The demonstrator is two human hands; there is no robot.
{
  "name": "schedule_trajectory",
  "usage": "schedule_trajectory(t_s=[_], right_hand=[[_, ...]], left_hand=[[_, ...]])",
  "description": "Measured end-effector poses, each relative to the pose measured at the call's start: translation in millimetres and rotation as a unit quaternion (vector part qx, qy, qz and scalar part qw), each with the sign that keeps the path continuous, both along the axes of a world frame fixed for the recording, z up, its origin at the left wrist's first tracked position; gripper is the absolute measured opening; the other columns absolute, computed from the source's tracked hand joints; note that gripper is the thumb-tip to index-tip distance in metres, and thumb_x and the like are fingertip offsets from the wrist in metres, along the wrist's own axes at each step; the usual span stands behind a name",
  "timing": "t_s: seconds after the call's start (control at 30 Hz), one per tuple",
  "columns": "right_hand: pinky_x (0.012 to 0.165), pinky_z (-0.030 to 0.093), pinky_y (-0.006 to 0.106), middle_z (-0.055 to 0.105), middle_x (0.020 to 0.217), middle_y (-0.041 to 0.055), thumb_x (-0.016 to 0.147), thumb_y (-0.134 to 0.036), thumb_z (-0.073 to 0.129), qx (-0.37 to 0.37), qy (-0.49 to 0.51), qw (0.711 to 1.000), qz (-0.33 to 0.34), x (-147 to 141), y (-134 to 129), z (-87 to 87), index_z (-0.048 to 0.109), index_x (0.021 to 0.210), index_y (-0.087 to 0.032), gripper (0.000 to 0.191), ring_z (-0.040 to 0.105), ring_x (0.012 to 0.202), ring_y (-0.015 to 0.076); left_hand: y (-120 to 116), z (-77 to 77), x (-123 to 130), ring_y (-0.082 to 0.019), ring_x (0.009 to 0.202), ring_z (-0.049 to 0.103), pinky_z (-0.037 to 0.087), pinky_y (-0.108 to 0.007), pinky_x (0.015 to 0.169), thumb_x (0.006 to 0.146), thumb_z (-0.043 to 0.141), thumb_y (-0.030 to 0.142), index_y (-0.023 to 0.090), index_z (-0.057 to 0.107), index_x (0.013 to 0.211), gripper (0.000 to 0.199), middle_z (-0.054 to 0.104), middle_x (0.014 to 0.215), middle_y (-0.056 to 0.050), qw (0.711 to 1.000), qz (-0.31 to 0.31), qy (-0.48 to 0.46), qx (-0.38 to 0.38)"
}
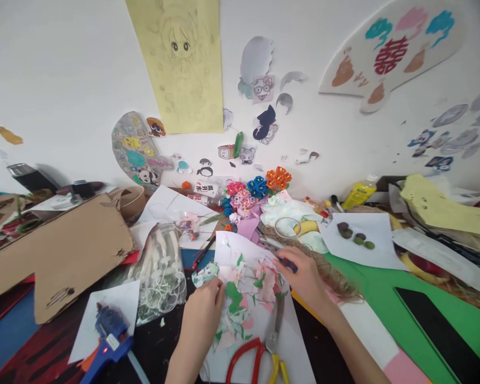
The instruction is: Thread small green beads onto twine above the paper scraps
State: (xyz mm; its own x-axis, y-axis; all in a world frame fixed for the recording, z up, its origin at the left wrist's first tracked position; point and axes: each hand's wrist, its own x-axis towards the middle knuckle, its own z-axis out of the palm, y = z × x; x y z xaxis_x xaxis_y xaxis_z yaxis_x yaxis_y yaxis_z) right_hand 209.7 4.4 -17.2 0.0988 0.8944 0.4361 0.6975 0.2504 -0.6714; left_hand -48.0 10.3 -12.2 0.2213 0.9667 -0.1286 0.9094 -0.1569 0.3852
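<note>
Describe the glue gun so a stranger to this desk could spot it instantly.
Start at the big torn cardboard sheet on the left of the desk. Just below it lies a white paper, and on that rests the glue gun. It is the only blue tool there; the scissors nearby have red and yellow handles.

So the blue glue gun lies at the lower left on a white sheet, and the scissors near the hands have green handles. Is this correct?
Not quite. The head view shows the scissors with red and yellow handles, not green. The rest holds: the blue glue gun lies at the lower left on a white sheet, and the scissors are near the left hand and right hand.
</note>
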Motion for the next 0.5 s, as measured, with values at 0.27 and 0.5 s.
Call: schedule_trajectory(t_s=[0.27,0.5], right_hand=[[0.071,0.048,0.035,0.071,0.088,0.0083,0.095,-0.005,0.045,0.147,-0.224,0.952,0.146,-21.2,-21.5,-0.8,0.068,0.102,-0.014,0.026,0.063,0.08,0.0208],[0.066,0.049,0.035,0.072,0.084,0.0112,0.092,-0.003,0.038,0.194,-0.272,0.923,0.193,-32.3,-27.4,-1.8,0.069,0.101,-0.007,0.033,0.064,0.076,0.0217]], left_hand=[[-1.5,-9.7,1.6,-0.025,0.081,0.071,0.037,-0.028,0.065,0.1,0.042,0.029,0.027,0.063,0.098,0.02,0.074,0.09,-0.006,0.999,-0.013,-0.014,-0.029],[2.2,-14.2,-3.7,-0.026,0.086,0.072,0.042,-0.029,0.067,0.098,0.04,0.033,0.027,0.063,0.107,0.026,0.074,0.099,-0.007,0.997,-0.014,-0.02,-0.077]])
